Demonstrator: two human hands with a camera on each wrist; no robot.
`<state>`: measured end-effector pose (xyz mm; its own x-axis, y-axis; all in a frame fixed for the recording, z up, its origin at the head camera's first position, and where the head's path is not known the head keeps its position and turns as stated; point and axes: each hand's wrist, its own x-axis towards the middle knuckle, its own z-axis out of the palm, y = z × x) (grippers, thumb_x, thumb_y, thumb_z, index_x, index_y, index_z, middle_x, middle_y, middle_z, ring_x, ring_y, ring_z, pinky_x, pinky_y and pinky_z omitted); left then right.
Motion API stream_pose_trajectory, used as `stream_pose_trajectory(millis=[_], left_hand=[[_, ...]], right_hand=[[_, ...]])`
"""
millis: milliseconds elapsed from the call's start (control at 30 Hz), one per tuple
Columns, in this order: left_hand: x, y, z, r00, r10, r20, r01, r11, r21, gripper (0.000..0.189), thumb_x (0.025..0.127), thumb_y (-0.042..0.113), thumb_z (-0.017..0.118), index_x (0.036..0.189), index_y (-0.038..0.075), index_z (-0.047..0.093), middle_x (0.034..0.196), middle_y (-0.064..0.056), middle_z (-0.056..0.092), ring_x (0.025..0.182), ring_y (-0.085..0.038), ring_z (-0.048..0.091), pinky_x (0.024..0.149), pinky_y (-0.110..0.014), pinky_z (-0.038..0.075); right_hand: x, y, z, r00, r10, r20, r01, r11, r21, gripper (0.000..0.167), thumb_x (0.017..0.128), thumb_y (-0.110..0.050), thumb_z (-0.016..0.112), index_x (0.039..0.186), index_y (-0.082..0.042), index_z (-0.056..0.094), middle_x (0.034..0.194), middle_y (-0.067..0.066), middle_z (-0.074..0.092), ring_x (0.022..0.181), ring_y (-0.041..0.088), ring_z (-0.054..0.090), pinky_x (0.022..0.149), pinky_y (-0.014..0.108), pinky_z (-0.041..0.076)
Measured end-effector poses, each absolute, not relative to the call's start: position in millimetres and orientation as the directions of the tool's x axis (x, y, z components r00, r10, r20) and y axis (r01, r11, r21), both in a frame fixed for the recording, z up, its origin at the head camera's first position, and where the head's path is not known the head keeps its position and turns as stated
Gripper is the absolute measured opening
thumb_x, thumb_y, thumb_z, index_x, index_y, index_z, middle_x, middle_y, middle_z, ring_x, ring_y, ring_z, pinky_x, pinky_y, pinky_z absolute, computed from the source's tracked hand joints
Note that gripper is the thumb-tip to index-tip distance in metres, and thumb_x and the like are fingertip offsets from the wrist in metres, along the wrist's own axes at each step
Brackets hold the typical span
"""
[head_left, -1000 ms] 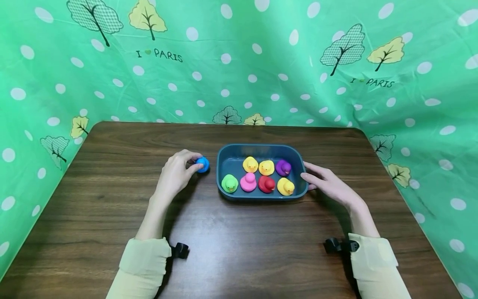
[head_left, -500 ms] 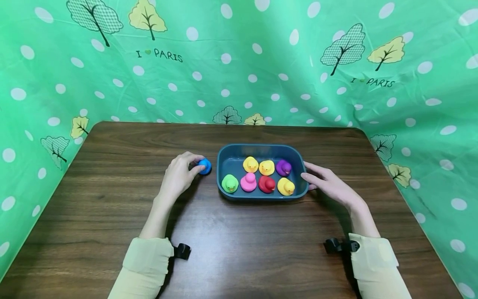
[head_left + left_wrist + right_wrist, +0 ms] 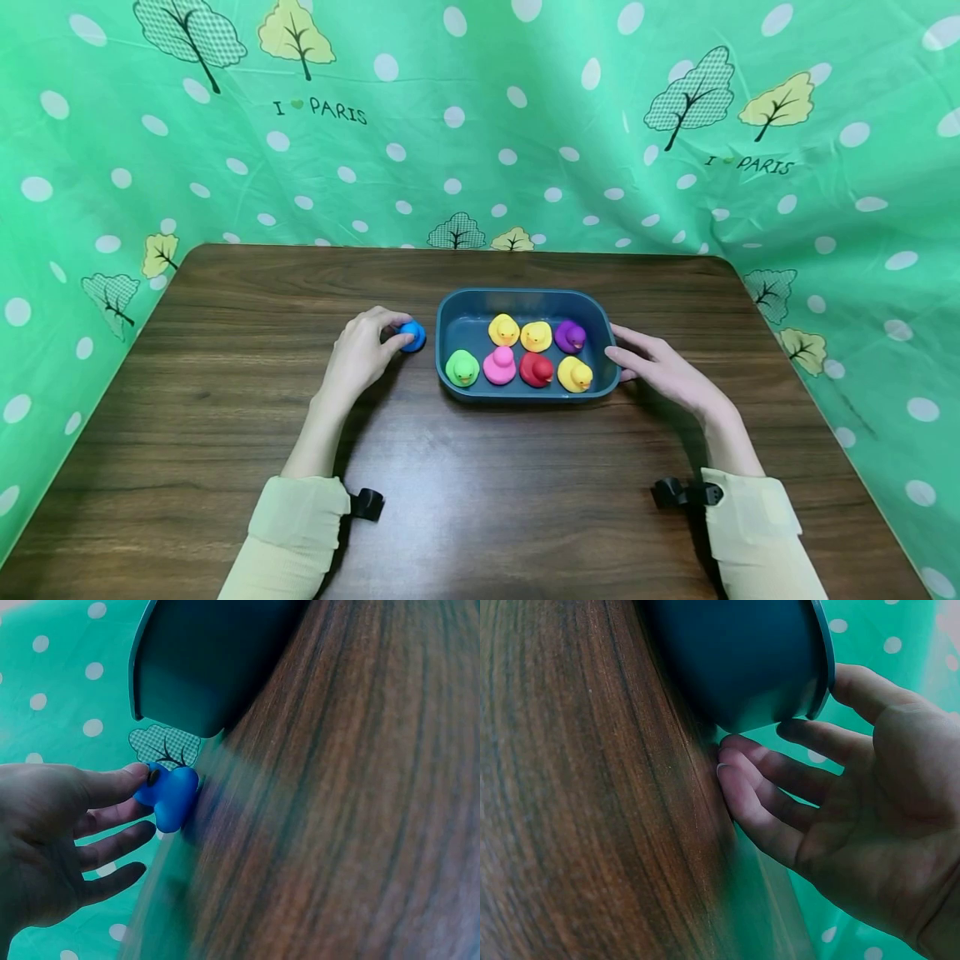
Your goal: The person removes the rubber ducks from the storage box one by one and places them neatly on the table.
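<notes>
My left hand (image 3: 362, 354) pinches a small blue rubber duck (image 3: 413, 337) between thumb and fingers, just left of a dark blue tray (image 3: 525, 397). In the left wrist view the blue duck (image 3: 174, 796) is right at the tabletop, the other fingers spread below the thumb. At the tray's right end, my right hand (image 3: 660, 371) rests its thumb and fingertips on the wall, fingers loosely bent. The right wrist view has the thumb at the rim of the tray (image 3: 757, 667). Inside stand yellow ducks (image 3: 503, 330) and green (image 3: 462, 368), pink (image 3: 499, 366), red (image 3: 536, 369) and purple (image 3: 570, 337) ones.
The brown wooden table (image 3: 480, 492) spreads around the tray on all sides. Behind it hangs a green dotted curtain (image 3: 480, 167) with printed trees, which also runs down both sides. Black straps with small devices (image 3: 367, 504) sit at both cuffs.
My left hand has slid a little to the right and nearer with the blue duck, closer to the tray. The right hand and the tray have stayed in place.
</notes>
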<state>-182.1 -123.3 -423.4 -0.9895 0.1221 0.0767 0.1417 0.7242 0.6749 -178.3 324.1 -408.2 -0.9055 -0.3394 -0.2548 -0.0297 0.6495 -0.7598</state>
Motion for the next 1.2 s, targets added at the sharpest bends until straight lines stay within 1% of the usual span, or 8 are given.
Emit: stream_pose_trajectory(millis=[333,533,767,900,1000,1133,1200], left_hand=[[-184.0,-121.7,-422.6,-0.990,0.130,0.062,0.137,0.722,0.678,0.030,0.096,0.024,0.074,0.124,0.012,0.074,0.127,-0.008,0.071,0.122,-0.031,0.065,0.100,-0.053,0.053],[-183.3,-121.4,-417.4,-0.986,0.138,0.096,0.166,0.700,0.694,0.031,0.097,0.024,0.073,0.125,0.012,0.073,0.126,-0.007,0.071,0.117,-0.030,0.066,0.098,-0.052,0.053],[-176.8,-109.6,-401.1,-0.967,0.175,0.187,0.256,0.656,0.710,0.027,0.099,0.026,0.071,0.123,0.014,0.074,0.120,-0.004,0.072,0.114,-0.027,0.062,0.095,-0.049,0.050],[-171.2,-97.0,-393.1,-0.941,0.227,0.249,0.337,0.643,0.688,0.024,0.098,0.026,0.072,0.119,0.015,0.075,0.117,-0.002,0.073,0.113,-0.024,0.059,0.095,-0.047,0.050],[-167.4,-87.1,-391.8,-0.920,0.281,0.273,0.392,0.642,0.659,0.024,0.097,0.026,0.073,0.119,0.015,0.076,0.116,-0.001,0.073,0.110,-0.021,0.057,0.094,-0.044,0.050],[-162.7,-76.4,-394.1,-0.902,0.334,0.272,0.430,0.657,0.619,0.025,0.096,0.026,0.074,0.119,0.017,0.076,0.116,-0.001,0.074,0.113,-0.021,0.059,0.100,-0.045,0.049],[-160.6,-72.6,-396.3,-0.899,0.349,0.266,0.438,0.668,0.602,0.025,0.096,0.026,0.075,0.119,0.017,0.076,0.117,-0.001,0.074,0.117,-0.022,0.061,0.106,-0.048,0.047]], right_hand=[[-176.6,325.7,-408.5,-0.906,-0.336,-0.255,-0.021,0.641,-0.767,0.060,0.109,-0.043,0.047,0.162,-0.016,0.033,0.162,0.020,0.042,0.116,0.029,0.070,0.114,0.062,0.041],[-176.2,326.1,-408.0,-0.907,-0.334,-0.258,-0.015,0.637,-0.770,0.061,0.109,-0.043,0.047,0.162,-0.016,0.033,0.162,0.020,0.042,0.119,0.032,0.069,0.115,0.064,0.040],[-176.1,326.9,-407.4,-0.908,-0.333,-0.255,-0.018,0.638,-0.770,0.061,0.109,-0.043,0.047,0.162,-0.016,0.032,0.162,0.020,0.041,0.117,0.031,0.070,0.116,0.065,0.039],[-175.7,327.2,-407.0,-0.908,-0.332,-0.255,-0.018,0.639,-0.769,0.062,0.109,-0.043,0.047,0.162,-0.016,0.032,0.162,0.021,0.041,0.116,0.031,0.071,0.116,0.065,0.038],[-175.6,326.8,-406.7,-0.908,-0.330,-0.256,-0.016,0.641,-0.768,0.062,0.109,-0.044,0.047,0.162,-0.016,0.032,0.162,0.021,0.041,0.116,0.031,0.071,0.116,0.064,0.039],[-176.3,325.6,-407.2,-0.908,-0.331,-0.256,-0.019,0.643,-0.765,0.062,0.109,-0.044,0.047,0.162,-0.016,0.033,0.161,0.020,0.043,0.115,0.029,0.071,0.114,0.059,0.042],[-176.9,324.7,-408.0,-0.907,-0.334,-0.255,-0.023,0.645,-0.764,0.061,0.109,-0.043,0.047,0.162,-0.016,0.033,0.161,0.020,0.043,0.116,0.029,0.070,0.112,0.055,0.045]])
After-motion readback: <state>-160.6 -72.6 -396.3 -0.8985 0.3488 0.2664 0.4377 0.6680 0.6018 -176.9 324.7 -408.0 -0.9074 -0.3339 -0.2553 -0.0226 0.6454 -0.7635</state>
